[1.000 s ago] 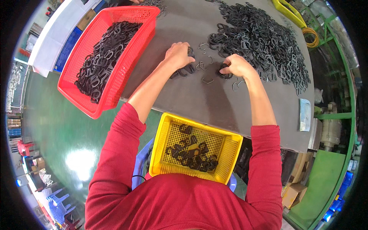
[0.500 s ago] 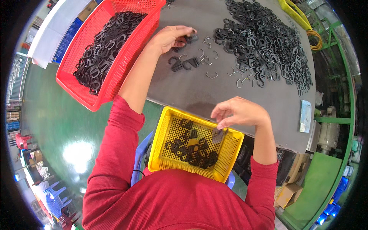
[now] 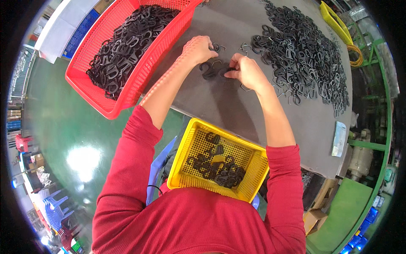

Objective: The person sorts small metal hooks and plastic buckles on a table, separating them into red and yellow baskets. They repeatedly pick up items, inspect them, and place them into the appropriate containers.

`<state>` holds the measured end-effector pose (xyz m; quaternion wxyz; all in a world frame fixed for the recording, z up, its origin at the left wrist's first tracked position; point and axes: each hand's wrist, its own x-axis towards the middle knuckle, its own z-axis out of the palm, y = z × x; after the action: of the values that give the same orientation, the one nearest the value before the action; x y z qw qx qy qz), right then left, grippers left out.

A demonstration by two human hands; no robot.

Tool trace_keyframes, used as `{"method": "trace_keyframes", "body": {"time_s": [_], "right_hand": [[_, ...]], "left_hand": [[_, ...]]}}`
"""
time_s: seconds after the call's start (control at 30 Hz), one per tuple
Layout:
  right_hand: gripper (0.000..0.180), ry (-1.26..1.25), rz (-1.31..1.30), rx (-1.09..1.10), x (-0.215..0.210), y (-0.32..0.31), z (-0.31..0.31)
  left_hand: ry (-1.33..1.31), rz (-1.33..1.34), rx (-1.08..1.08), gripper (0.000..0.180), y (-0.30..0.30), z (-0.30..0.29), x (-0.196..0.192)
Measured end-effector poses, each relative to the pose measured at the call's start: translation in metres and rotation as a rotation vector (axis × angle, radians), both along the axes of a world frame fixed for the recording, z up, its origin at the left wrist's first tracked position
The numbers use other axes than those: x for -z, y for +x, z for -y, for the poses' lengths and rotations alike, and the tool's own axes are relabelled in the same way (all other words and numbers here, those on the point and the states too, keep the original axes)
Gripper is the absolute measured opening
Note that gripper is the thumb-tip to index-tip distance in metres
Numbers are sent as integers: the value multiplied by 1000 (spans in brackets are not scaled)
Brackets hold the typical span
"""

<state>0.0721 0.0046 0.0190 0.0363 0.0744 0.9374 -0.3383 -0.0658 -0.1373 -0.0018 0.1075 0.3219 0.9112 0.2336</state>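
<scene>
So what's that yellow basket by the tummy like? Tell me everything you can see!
The yellow basket is rectangular and open on top. It looks like plastic, with little holes all over its floor and walls and a smooth rim. It sits skewed, between the grey table and the red shirt. Black hook-shaped pieces lie jumbled on its floor, leaving much of it bare. No hand is in it. What holds it up is mostly hidden.

Left hand: palm down, fingers bent
Right hand: angled leftward — thumb and fingers curled toward each other
Forearms: bare — both stretched forward, hands near each other
</scene>
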Motion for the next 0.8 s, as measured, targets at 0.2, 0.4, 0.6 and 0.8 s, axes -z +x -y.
{"method": "trace_keyframes", "body": {"time_s": [0.2,0.4,0.6,0.8], "right_hand": [[45,-38,-145,-91,11,-18,30],[37,237,-114,-81,21,-19,46],[33,47,-144,-8,15,5,51],[32,-414,-65,-88,-18,74,18]], "left_hand": [[667,-48,-119,30,-17,3,6],[468,328,264,20,70,60,-101],[119,670,1070,26,180,77,-46],[238,744,820,18,139,71,-94]]}}
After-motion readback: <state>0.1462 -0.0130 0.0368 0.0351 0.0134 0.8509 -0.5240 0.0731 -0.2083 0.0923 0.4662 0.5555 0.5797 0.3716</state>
